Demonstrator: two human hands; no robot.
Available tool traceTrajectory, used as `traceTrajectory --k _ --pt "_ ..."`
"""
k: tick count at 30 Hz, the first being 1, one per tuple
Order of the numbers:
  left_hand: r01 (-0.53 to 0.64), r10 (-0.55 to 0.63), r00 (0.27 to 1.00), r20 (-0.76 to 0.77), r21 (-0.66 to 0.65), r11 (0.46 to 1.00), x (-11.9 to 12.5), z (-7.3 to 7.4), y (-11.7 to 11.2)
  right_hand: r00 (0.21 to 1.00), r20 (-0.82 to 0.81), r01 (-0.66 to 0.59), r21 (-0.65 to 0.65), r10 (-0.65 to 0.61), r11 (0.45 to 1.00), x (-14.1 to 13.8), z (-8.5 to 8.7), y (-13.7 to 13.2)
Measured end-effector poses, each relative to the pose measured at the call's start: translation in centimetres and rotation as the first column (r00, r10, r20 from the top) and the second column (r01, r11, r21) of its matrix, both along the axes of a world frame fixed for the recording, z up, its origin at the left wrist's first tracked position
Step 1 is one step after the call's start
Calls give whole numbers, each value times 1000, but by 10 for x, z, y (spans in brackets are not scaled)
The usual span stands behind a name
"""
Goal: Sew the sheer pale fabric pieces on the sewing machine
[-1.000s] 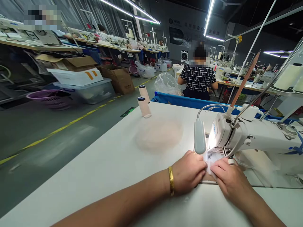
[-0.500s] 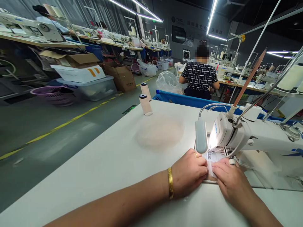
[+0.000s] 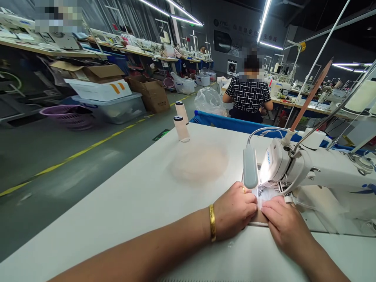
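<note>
My left hand [image 3: 235, 211] and my right hand [image 3: 283, 221] lie side by side on the white table, fingers curled and pressed down on a small white piece of fabric [image 3: 262, 199] under the needle of the white sewing machine [image 3: 311, 172]. The machine's lamp [image 3: 250, 172] lights the spot just above my left knuckles. A gold bangle circles my left wrist and a ring sits on a left finger. Most of the fabric is hidden by my fingers.
A pale pink pile of fabric [image 3: 199, 162] lies on the table [image 3: 132, 203] beyond my left hand, with two thread cones [image 3: 181, 127] at the far edge. Behind a blue bin edge [image 3: 223, 122] a person in a patterned top [image 3: 249, 98] sits facing away. Boxes and tubs line the aisle at left.
Both hands have crept slightly forward toward the needle with the fabric; the view has shifted a little.
</note>
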State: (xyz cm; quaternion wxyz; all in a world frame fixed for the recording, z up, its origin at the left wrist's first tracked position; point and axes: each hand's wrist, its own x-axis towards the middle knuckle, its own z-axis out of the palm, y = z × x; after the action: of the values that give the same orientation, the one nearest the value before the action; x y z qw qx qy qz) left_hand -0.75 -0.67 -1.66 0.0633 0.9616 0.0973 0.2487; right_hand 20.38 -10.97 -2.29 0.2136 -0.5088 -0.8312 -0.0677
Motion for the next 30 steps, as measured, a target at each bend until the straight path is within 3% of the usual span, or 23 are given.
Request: traceTrajectory --k 8,14,17,22,25,30 --pt "-31 31 999 -17 -9 999 2 0 8 998 -54 -14 3 14 1000 -2 2 5" --pt "-71 69 997 -35 -37 997 8 2 17 996 -70 56 -13 -57 998 0 -7 11" --pt "-148 141 988 -66 -128 981 13 3 23 993 -42 106 -12 -107 994 3 -14 12" --pt "-398 397 913 -98 -434 809 29 14 43 985 -69 155 -28 -156 988 5 -22 12" --pt "-435 440 891 -115 -499 750 46 14 58 979 -103 172 -59 -177 983 4 -23 12" --pt "-445 486 863 -137 -661 605 66 7 72 974 -158 151 -68 -160 986 6 -24 12"
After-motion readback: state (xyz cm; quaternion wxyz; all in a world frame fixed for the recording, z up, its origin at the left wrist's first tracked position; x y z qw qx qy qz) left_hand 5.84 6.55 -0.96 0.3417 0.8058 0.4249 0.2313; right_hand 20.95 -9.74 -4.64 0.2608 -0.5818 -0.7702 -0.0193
